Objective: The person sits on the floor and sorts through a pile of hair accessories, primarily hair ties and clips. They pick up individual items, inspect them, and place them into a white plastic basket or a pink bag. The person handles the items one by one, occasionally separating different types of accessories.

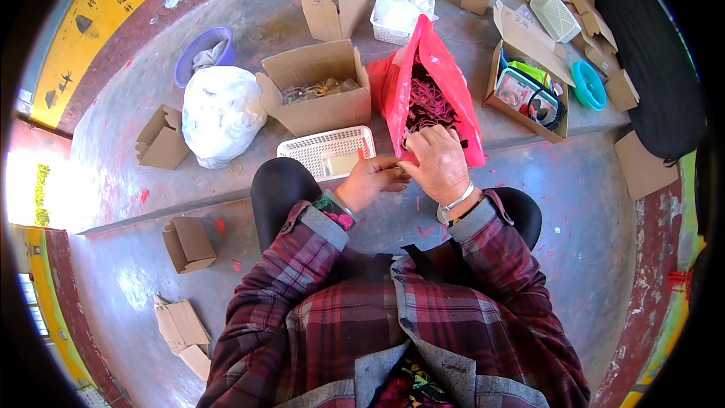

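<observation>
My left hand [368,183] and my right hand [439,163] meet between my knees, fingertips touching. Both have their fingers curled and pressed together; whatever they pinch is too small or hidden to make out. Just behind the right hand stands a red plastic bag [384,94], its mouth open, full of tangled dark and pink cords [430,100]. The right hand covers part of the bag's near edge. Beyond my left hand is a white perforated basket [300,149] with a pale block [341,164] and a small red piece [360,154] in it.
An open carton [332,111] of small bagged items stands behind the basket, left of the red bag. Farther left are a stuffed white plastic bag [220,117] and a purple basin [181,68]. At right sit a filled carton [555,132] and a turquoise basin [578,79]. A step edge crosses the floor.
</observation>
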A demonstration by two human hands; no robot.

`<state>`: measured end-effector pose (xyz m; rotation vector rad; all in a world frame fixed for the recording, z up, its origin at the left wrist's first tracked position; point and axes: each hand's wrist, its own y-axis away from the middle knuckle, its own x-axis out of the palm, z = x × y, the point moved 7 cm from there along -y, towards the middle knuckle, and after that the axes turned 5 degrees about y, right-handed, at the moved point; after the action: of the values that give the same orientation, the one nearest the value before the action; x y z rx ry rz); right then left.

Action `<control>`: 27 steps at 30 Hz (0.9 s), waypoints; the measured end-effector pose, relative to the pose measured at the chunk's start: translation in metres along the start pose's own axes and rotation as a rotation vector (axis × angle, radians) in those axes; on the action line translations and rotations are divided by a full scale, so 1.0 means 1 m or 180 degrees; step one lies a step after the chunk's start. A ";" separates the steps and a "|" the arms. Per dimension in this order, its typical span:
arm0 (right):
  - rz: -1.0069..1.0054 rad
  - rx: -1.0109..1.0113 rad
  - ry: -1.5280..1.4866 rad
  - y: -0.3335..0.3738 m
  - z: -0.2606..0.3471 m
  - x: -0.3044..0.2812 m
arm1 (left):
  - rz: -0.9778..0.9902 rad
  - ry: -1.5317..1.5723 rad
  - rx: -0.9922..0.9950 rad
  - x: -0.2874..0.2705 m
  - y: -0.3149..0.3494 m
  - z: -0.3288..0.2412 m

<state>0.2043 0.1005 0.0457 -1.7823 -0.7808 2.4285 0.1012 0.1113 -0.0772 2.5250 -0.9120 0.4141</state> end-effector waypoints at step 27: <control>-0.0244 -0.0550 0.0379 0.013 0.018 0.021 | -0.0628 0.0000 0.0238 -0.014 -0.006 0.009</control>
<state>0.1844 0.0884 0.0256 -1.8950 -1.0537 2.2450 0.0957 0.1185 -0.0929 2.6513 -0.6500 0.3924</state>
